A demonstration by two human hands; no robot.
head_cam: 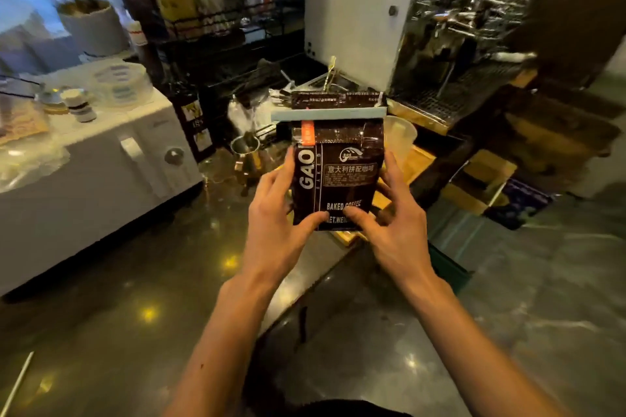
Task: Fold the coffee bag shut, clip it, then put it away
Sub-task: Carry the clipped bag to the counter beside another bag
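Observation:
A dark brown coffee bag (342,173) with white lettering is held upright in the air in front of me, above the counter's edge. A long pale blue clip (328,113) runs across its folded top, with a strip of bag sticking up above it. My left hand (281,213) grips the bag's lower left side, thumb on the front. My right hand (386,210) holds the lower right side, its thumb also on the front. Both thumbs almost meet near the bottom print.
A dark glossy counter (135,298) lies below. A white appliance (101,173) stands at left, a small metal pitcher (245,145) behind the bag, a clear plastic cup (399,132) to its right. An espresso machine (440,37) fills the back right. Grey floor (542,281) at right.

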